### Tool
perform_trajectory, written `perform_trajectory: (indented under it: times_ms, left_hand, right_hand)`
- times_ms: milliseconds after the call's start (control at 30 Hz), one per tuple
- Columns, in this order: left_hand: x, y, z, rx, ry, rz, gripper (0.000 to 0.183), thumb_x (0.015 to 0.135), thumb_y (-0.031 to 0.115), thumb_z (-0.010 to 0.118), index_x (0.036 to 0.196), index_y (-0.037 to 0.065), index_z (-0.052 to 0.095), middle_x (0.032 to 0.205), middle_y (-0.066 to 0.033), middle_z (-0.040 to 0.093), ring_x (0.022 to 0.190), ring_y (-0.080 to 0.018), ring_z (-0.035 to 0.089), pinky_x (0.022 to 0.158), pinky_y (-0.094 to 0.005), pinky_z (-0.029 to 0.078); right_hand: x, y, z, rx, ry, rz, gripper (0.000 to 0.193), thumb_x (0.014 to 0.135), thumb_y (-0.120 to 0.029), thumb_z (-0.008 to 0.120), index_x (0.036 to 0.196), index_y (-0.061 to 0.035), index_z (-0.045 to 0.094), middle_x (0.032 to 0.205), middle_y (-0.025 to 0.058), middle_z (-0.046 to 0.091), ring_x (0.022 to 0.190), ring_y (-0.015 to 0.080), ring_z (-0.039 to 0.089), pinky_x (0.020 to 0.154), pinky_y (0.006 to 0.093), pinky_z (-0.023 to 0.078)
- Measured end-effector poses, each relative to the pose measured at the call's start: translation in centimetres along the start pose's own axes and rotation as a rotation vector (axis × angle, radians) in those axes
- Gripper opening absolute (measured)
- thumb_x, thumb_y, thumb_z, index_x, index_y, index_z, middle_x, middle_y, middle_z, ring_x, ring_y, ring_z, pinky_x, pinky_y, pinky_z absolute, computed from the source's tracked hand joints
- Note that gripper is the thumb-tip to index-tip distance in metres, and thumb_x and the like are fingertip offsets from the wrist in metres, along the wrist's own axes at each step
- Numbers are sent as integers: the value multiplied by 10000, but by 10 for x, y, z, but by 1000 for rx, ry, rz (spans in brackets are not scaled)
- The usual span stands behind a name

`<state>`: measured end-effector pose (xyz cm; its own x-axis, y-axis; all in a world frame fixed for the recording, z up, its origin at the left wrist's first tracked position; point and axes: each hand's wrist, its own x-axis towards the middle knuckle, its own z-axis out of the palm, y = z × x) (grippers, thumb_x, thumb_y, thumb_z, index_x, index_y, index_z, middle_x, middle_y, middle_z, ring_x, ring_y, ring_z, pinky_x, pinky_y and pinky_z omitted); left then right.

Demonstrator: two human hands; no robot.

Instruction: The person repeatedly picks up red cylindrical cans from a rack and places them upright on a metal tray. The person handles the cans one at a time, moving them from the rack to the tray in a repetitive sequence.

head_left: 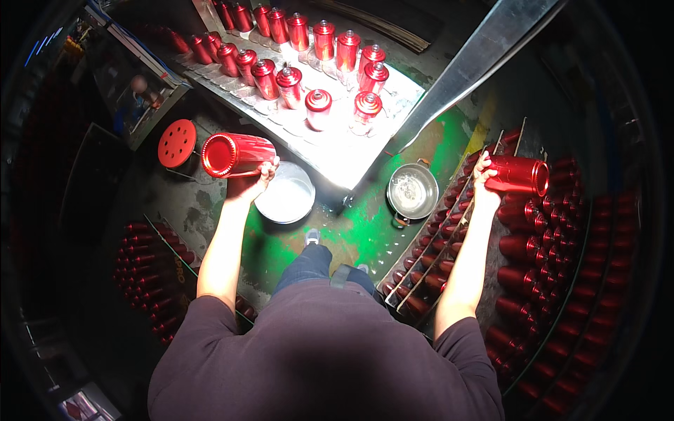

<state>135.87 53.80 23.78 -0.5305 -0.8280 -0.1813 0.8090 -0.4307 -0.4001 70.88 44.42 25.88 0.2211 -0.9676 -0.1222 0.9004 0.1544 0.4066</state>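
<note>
My left hand [258,184] is closed around a shiny red canister [247,153], raised over the white bucket [286,196]. The canister lies on its side, its round end with a notched rim facing left. Out to the right, my right hand [484,175] grips a second red canister [519,175], also lying sideways, with its round end pointing right. Ahead of me, rows of similar red canisters [319,105] stand upright on a brightly lit table [344,158], small fittings on their tops.
A metal two-handled pot [411,193] rests on the green floor right of the bucket. A red stool [177,143] with holes stands left. Stacked red canisters [519,281] fill racks at the right, with more [144,274] at the lower left. A metal beam [470,70] slants past the table.
</note>
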Motion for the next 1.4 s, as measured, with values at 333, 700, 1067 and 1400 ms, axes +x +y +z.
perform_trajectory:
  times_ms: [333,700,1067,1400]
  left_hand:
    - [-16,36,0,-76,-41,-152,895,834,501,702,1436,-70,369,1390,-391,408,1188,-500,552,1041,-499,514]
    - [-31,96,15,315,75,223,731,834,562,666,1352,58,556,1282,-264,584,1114,-467,605,909,-516,593]
    - [-68,84,17,610,383,678,718,799,642,646,1337,179,537,1363,-120,549,1215,-319,562,944,-535,536]
    - [-163,21,24,688,439,908,605,878,554,600,1334,159,546,1351,-92,600,1222,-327,588,989,-572,496]
  right_hand:
    - [6,39,1,-32,-42,-12,610,948,-270,514,1500,-45,383,1496,193,425,1138,359,522,801,423,603]
    - [-42,140,-30,-69,94,10,752,922,-349,623,1495,50,343,1445,275,439,1310,421,440,1020,585,505]
    - [-12,243,-35,-1170,286,-241,667,834,-538,724,1342,-149,535,1345,97,581,1205,319,569,949,578,531]
    - [-18,294,-38,-1632,72,-407,513,892,-312,718,1316,-72,556,1185,89,622,1056,241,625,923,412,537]
